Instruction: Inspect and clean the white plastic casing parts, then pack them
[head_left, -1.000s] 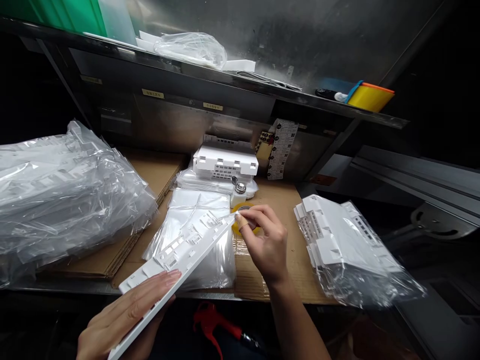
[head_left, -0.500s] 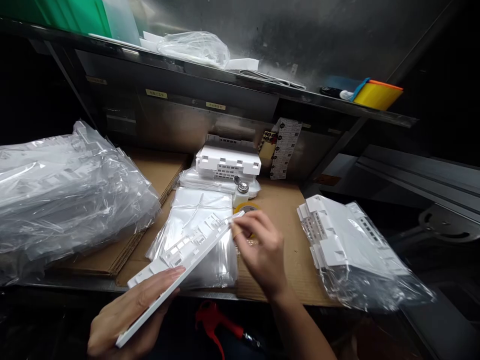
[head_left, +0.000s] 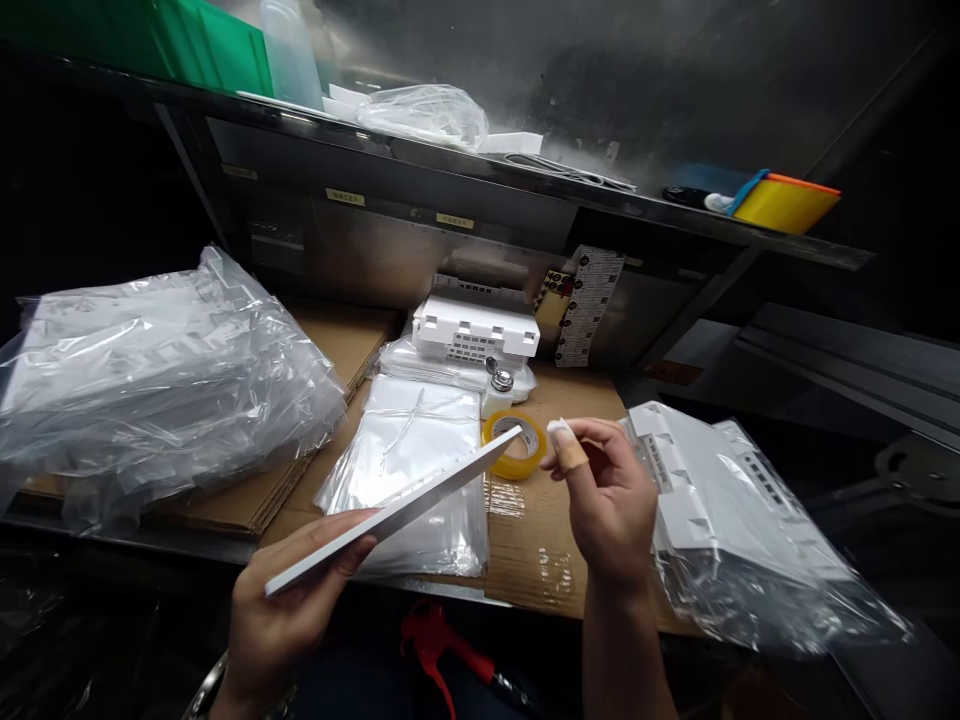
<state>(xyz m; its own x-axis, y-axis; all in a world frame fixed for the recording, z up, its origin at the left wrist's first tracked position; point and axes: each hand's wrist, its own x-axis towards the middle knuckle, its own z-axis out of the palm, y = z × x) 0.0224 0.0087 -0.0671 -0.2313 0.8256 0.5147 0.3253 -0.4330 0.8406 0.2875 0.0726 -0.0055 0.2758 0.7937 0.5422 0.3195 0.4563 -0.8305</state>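
My left hand (head_left: 292, 590) grips a white plastic panel (head_left: 405, 510) by its lower end, seen nearly edge-on and tilted up to the right. My right hand (head_left: 611, 490) is closed in a pinch, apart from the panel's far end. A small white scrap (head_left: 559, 428), perhaps cloth or tissue, shows at its fingertips, and a tan strip wraps the thumb. Below the panel lies a stack of clear plastic bags (head_left: 405, 430). A roll of yellow tape (head_left: 514, 465) lies behind the panel's tip, near a small bottle with a metal top (head_left: 498, 390).
White plastic housings (head_left: 480, 325) stand behind the bags. Bagged white parts are piled at left (head_left: 165, 370) and right (head_left: 735, 500) on cardboard (head_left: 540, 560). A red air gun (head_left: 446, 645) hangs below the front edge. The metal shelf above holds a green bin (head_left: 202, 45) and a yellow container (head_left: 787, 203).
My right hand has moved right, away from the panel's far end. The panel has turned so that its edge faces me and its detailed side is hidden. The view has shifted slightly.
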